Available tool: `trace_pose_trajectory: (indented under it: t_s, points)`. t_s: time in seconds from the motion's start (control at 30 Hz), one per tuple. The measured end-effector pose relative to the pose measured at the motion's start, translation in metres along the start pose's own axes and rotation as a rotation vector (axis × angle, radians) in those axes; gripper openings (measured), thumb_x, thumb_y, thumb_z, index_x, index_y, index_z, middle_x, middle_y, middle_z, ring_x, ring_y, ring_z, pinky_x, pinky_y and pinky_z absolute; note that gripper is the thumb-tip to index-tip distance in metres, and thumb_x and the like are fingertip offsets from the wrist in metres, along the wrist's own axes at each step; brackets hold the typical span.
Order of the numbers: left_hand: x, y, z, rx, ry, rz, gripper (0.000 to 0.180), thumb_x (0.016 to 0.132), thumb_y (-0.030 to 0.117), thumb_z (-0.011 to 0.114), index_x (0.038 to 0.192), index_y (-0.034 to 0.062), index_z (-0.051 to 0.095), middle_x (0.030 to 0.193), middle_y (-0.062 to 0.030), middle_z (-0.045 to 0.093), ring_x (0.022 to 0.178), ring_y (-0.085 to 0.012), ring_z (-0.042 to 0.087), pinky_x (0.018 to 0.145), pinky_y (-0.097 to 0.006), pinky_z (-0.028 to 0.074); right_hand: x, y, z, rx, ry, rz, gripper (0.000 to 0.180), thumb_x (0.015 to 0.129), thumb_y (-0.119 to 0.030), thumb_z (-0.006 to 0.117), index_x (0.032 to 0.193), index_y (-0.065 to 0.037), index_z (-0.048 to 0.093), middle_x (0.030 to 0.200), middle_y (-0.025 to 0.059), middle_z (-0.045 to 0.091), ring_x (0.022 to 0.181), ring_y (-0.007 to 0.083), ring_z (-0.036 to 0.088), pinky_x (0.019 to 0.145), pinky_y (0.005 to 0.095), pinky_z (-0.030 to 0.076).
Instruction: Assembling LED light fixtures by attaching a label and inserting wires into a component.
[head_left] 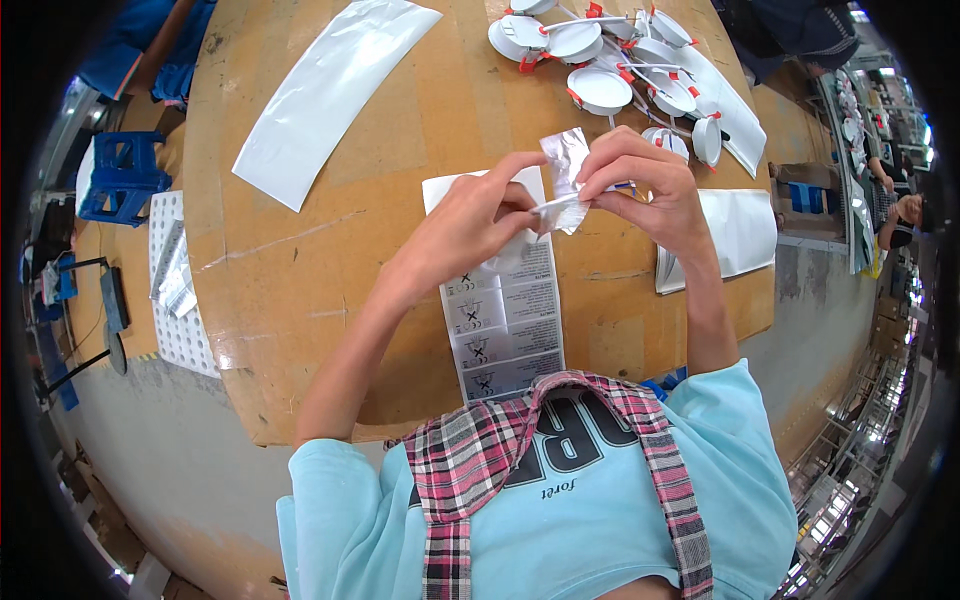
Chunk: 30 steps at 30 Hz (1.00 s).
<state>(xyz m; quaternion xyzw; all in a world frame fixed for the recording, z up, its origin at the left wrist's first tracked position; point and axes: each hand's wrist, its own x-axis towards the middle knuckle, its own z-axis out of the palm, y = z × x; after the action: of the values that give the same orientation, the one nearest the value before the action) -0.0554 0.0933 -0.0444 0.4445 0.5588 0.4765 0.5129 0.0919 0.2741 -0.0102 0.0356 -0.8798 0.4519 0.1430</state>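
My two hands meet above the table over a strip of printed labels. Between them is a shiny silver label [566,158], bent and catching the light. My left hand [468,218] pinches its lower left edge between thumb and fingers. With thumb and fingertips, my right hand [648,190] grips the label's right side. Beneath them lies the long label sheet [512,335], silver-grey with dark print, reaching back toward my body. A pale rounded shape shows under my left hand, too blurred to name.
Several round white lamps [600,90] with red clips and cables are heaped at the far right. A blank white sheet [335,95] lies far left, and white sheets [738,232] lie right of my right hand. Blue stools [125,178] stand beyond the table's left edge.
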Motion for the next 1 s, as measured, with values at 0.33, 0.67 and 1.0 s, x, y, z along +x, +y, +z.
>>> trace_pose_trajectory:
  t_s: [0.33, 0.67, 1.0]
  points:
    - [-0.031, 0.01, 0.02, 1.062, 0.308, -0.074, 0.042, 0.082, 0.007, 0.062, 0.122, 0.0048, 0.048, 0.08, -0.0102, 0.07, 0.077, -0.0276, 0.065, 0.077, -0.038, 0.046, -0.046, -0.003, 0.047, -0.415, 0.146, 0.068, 0.06, 0.062, 0.001, 0.075, 0.117, -0.016, 0.058, 0.124, 0.0056, 0.049, 0.116, 0.0295, 0.041, 0.1, 0.04, 0.036]
    - [-0.012, 0.006, 0.023, 0.727, 0.225, -0.156, 0.035, 0.079, 0.009, 0.065, 0.111, 0.0021, 0.053, 0.076, -0.0124, 0.069, 0.071, -0.0281, 0.066, 0.065, -0.037, 0.048, -0.069, 0.02, 0.077, -0.412, 0.212, 0.006, 0.052, 0.063, -0.002, 0.076, 0.11, -0.015, 0.06, 0.117, 0.0033, 0.049, 0.112, 0.0293, 0.041, 0.1, 0.0424, 0.038]
    - [-0.005, 0.006, 0.025, 0.493, 0.236, -0.167, 0.015, 0.079, 0.009, 0.065, 0.091, -0.0004, 0.062, 0.071, -0.0094, 0.067, 0.065, -0.0159, 0.062, 0.064, -0.03, 0.046, -0.074, 0.023, 0.07, -0.383, 0.263, -0.096, 0.032, 0.07, -0.004, 0.07, 0.101, -0.009, 0.064, 0.102, 0.0043, 0.056, 0.103, 0.0264, 0.047, 0.095, 0.0413, 0.042]
